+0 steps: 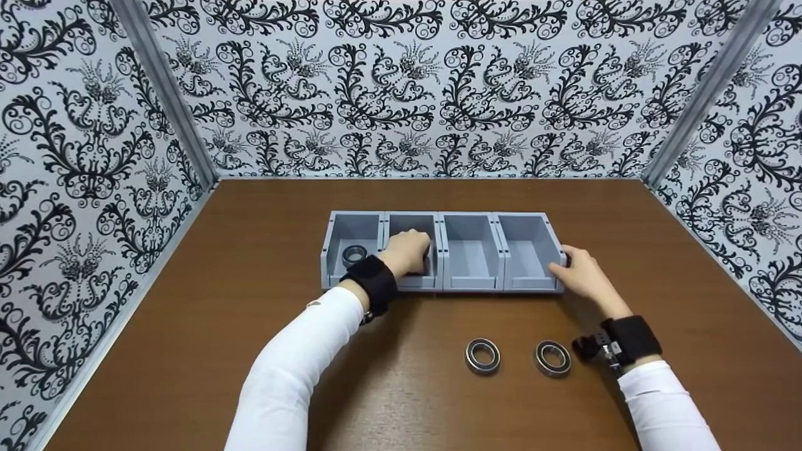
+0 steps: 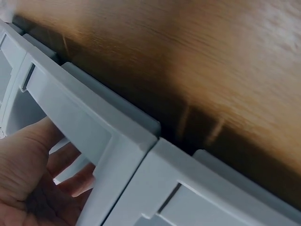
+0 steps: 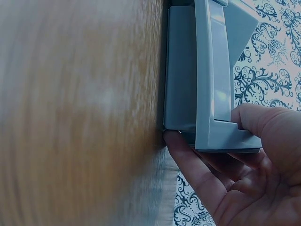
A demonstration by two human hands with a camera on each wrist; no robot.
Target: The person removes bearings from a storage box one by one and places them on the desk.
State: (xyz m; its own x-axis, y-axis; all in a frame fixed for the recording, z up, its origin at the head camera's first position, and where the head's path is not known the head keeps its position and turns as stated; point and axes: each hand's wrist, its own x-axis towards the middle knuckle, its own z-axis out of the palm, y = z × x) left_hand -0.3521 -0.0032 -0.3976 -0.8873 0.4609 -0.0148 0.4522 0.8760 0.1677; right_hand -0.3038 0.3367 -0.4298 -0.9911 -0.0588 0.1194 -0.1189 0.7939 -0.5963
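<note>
Bins [image 1: 473, 284] are sitting in a sideways row, right hand [image 1: 584, 275] gripping its right end, left hand [image 1: 407, 249] resting inside one, grip too hidden to tell. Two rings [image 1: 470, 357] are lying in front.

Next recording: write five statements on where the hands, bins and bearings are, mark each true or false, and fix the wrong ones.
1. The right hand grips the rightmost bin. True.
2. The left hand reaches into the second bin from the left. True.
3. Two ball bearings lie on the table. True.
4. Those two touch each other. False: they lie apart.
5. Every bearing here is on the table. False: a third ball bearing lies in the leftmost bin.
</note>
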